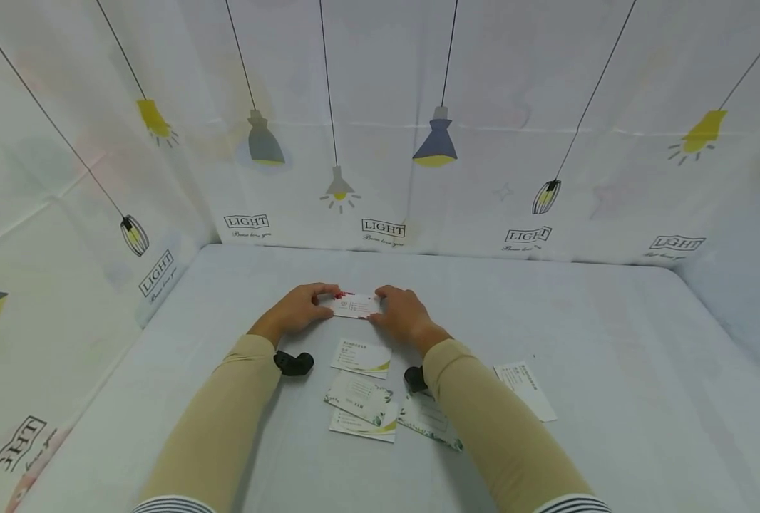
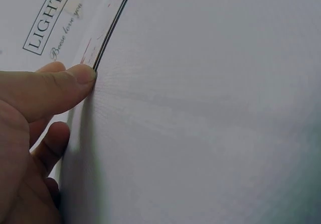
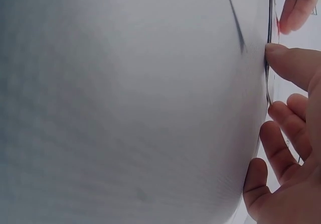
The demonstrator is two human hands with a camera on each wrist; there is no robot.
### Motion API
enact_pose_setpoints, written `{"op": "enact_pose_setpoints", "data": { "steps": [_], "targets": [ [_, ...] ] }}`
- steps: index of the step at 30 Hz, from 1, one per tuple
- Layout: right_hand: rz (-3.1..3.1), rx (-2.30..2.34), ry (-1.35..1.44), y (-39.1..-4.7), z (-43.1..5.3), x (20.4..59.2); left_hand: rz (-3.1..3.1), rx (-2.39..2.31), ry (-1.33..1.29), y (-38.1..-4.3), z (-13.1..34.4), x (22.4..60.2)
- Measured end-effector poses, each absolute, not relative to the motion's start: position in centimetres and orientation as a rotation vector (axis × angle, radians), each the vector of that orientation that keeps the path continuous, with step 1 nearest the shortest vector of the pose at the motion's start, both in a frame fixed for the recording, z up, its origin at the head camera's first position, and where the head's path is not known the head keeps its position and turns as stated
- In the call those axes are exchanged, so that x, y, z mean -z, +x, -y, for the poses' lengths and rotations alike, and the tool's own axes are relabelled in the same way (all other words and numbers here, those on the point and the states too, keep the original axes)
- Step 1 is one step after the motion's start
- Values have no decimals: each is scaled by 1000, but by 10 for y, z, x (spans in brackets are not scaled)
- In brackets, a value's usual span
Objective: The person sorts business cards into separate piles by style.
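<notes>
A white business card with red floral corners (image 1: 356,306) lies flat between both hands at the far middle of the table. My left hand (image 1: 296,308) pinches its left end, thumb at the near corner and fingers at the far one. At the right end, my right hand (image 1: 403,313) grips it likewise with thumb and fingertips. In the left wrist view, the edge of the card (image 2: 111,33) shows as thin dark lines beside the thumb (image 2: 75,81). The right wrist view has the right thumb (image 3: 286,61) against that same near edge.
Nearer me lie a gold-striped card (image 1: 362,358), a leaf-patterned card (image 1: 358,396) overlapping another gold-striped card (image 1: 363,425), and a second leaf-patterned card (image 1: 428,420) partly under the right sleeve. Another white card (image 1: 525,390) lies right of that arm. A lamp-printed cloth wall (image 1: 470,192) stands behind.
</notes>
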State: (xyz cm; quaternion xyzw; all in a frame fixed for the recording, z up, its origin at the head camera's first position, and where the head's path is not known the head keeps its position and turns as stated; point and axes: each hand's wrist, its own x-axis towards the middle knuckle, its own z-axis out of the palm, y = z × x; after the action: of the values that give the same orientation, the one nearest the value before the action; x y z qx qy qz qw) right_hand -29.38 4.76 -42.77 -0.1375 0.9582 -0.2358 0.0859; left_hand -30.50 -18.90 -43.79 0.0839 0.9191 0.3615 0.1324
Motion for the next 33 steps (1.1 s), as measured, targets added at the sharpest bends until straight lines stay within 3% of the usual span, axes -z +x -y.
{"op": "enact_pose_setpoints", "data": {
  "steps": [14, 22, 33],
  "targets": [
    [-2752, 824, -387, -285, -55, 424, -2670, -1090, 180, -296, 187, 434],
    [-2743, 766, -582, -263, -68, 403, -2630, -963, 343, -270, 178, 406],
    [-2693, 488, -650, -227, -76, 404, -2646, -722, 498, -234, 166, 416]
  ]
}}
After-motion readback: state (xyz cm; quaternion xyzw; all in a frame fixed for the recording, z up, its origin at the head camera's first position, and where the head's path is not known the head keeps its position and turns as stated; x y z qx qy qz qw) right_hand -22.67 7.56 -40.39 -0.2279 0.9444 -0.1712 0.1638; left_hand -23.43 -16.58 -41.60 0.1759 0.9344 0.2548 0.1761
